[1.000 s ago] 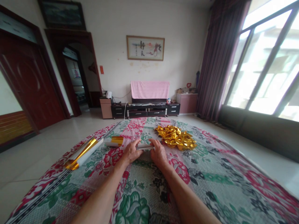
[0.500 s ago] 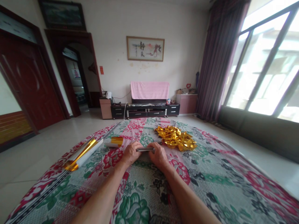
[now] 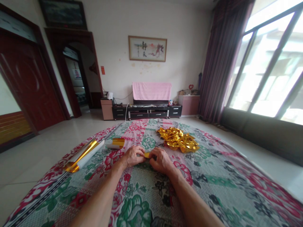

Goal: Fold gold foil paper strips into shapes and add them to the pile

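My left hand (image 3: 133,156) and my right hand (image 3: 161,160) are close together over the middle of the cloth. Between them is a small piece of gold foil paper (image 3: 147,155), its gold side showing. Both hands have their fingers closed on its ends, which the fingers partly hide. Beyond my right hand lies a heap of folded gold foil pieces (image 3: 177,139). A short stack of gold foil sheets (image 3: 118,143), curled with a pale underside, rests past my left hand. Farther left is a longer curled roll of gold and white foil paper (image 3: 86,156).
The round surface is covered by a flowered cloth (image 3: 213,189) in red, green and grey. Across the floor stand a low black TV cabinet (image 3: 149,114) and a pink cloth (image 3: 151,90) draped above it. A window (image 3: 270,69) and purple curtain (image 3: 220,63) are on the right.
The piece between my hands showed a pale grey edge and now shows gold. My hands have shifted slightly nearer and turned, with the fingers drawn in. The heap and rolls stay put.
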Tool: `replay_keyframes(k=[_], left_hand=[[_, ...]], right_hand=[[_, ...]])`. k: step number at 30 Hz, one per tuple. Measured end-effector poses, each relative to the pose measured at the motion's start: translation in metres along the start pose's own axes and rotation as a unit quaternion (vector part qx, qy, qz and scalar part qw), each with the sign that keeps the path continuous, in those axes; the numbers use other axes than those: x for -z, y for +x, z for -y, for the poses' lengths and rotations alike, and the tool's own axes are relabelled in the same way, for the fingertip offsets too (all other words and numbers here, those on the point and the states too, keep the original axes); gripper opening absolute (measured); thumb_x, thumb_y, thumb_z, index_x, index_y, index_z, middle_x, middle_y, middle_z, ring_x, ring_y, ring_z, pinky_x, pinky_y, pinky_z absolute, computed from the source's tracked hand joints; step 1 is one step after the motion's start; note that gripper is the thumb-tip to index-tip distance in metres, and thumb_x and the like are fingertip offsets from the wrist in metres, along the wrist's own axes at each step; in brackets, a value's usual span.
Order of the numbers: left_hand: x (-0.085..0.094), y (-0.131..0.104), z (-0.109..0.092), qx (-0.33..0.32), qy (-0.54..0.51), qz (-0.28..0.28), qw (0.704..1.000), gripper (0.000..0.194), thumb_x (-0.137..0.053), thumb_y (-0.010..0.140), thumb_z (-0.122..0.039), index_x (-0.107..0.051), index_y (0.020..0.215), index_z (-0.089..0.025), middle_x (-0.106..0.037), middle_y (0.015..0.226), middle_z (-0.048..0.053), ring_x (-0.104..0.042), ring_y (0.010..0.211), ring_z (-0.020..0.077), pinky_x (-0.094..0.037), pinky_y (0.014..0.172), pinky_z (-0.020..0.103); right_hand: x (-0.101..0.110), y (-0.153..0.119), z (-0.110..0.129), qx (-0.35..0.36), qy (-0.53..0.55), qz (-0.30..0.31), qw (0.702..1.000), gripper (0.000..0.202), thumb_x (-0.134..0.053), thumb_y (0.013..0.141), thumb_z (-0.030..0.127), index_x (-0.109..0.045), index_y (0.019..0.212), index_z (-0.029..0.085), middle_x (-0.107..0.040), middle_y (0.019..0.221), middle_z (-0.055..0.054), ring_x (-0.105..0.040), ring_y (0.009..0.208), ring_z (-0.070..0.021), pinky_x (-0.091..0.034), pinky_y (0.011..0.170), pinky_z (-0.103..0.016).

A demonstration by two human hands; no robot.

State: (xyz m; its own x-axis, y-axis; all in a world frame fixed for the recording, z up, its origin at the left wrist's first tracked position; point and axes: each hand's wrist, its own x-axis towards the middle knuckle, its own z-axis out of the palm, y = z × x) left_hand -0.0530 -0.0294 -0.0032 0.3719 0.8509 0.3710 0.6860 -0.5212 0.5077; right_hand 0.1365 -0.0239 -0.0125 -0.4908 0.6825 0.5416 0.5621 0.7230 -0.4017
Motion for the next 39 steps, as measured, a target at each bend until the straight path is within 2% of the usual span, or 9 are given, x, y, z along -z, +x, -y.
replay_keyframes(k=[8,12,20,25,30,37,39], left_hand=[[-0.006,0.003,0.005,-0.016,0.022,-0.025,0.999,0.019,-0.055,0.072,-0.012,-0.067,0.059,-0.019,-0.068,0.086,0.001,-0.06,0.083,0.0129,-0.044,0.082,0.025],[-0.01,0.006,0.002,-0.003,0.03,-0.059,0.998,0.019,-0.052,0.073,-0.01,-0.067,0.064,-0.018,-0.068,0.079,0.003,-0.06,0.078,0.0129,-0.044,0.077,0.023],[-0.017,0.008,0.004,0.031,0.092,-0.083,0.992,0.018,-0.052,0.075,-0.013,-0.068,0.069,-0.017,-0.067,0.077,0.004,-0.058,0.077,0.0135,-0.043,0.074,0.023],[-0.02,0.008,0.008,0.037,0.11,-0.087,0.989,0.019,-0.051,0.075,-0.014,-0.069,0.068,-0.017,-0.065,0.077,0.005,-0.057,0.077,0.0143,-0.042,0.073,0.024],[-0.021,0.007,0.01,0.029,0.119,-0.092,0.988,0.019,-0.05,0.076,-0.015,-0.068,0.068,-0.017,-0.064,0.076,0.004,-0.056,0.077,0.0145,-0.042,0.074,0.025],[-0.021,0.005,0.008,0.018,0.13,-0.101,0.986,0.017,-0.05,0.076,-0.016,-0.066,0.071,-0.018,-0.064,0.078,0.004,-0.056,0.08,0.0156,-0.043,0.077,0.027],[-0.021,0.005,0.008,0.02,0.121,-0.107,0.987,0.014,-0.052,0.076,-0.018,-0.066,0.078,-0.018,-0.065,0.082,0.004,-0.057,0.084,0.0167,-0.043,0.08,0.028]], right_hand=[[0.0,0.002,-0.005,-0.002,0.01,-0.025,1.0,0.018,-0.046,0.075,0.013,-0.064,0.076,0.018,-0.064,0.073,-0.001,-0.056,0.069,-0.0124,-0.037,0.067,-0.02],[-0.001,0.004,-0.005,-0.02,-0.006,-0.026,0.999,0.019,-0.045,0.079,0.015,-0.063,0.078,0.018,-0.065,0.074,-0.002,-0.057,0.07,-0.0126,-0.038,0.066,-0.02],[-0.008,0.006,-0.007,-0.062,-0.066,-0.026,0.996,0.021,-0.044,0.083,0.02,-0.065,0.084,0.019,-0.064,0.078,-0.003,-0.058,0.076,-0.0135,-0.037,0.071,-0.02],[-0.009,0.005,-0.006,-0.071,-0.102,-0.026,0.992,0.022,-0.045,0.083,0.02,-0.066,0.09,0.02,-0.062,0.081,-0.005,-0.055,0.08,-0.0151,-0.036,0.075,-0.023],[-0.007,0.007,-0.003,-0.078,-0.13,-0.021,0.988,0.024,-0.044,0.084,0.022,-0.066,0.076,0.019,-0.058,0.078,-0.006,-0.053,0.082,-0.0157,-0.035,0.075,-0.024],[-0.01,0.008,-0.004,-0.101,-0.114,-0.04,0.988,0.014,-0.049,0.078,0.019,-0.062,0.074,0.017,-0.058,0.081,-0.007,-0.052,0.081,-0.0156,-0.036,0.075,-0.023],[-0.011,0.008,-0.006,-0.1,-0.099,-0.051,0.989,0.011,-0.05,0.077,0.017,-0.061,0.074,0.017,-0.058,0.079,-0.006,-0.053,0.078,-0.015,-0.036,0.073,-0.022]])
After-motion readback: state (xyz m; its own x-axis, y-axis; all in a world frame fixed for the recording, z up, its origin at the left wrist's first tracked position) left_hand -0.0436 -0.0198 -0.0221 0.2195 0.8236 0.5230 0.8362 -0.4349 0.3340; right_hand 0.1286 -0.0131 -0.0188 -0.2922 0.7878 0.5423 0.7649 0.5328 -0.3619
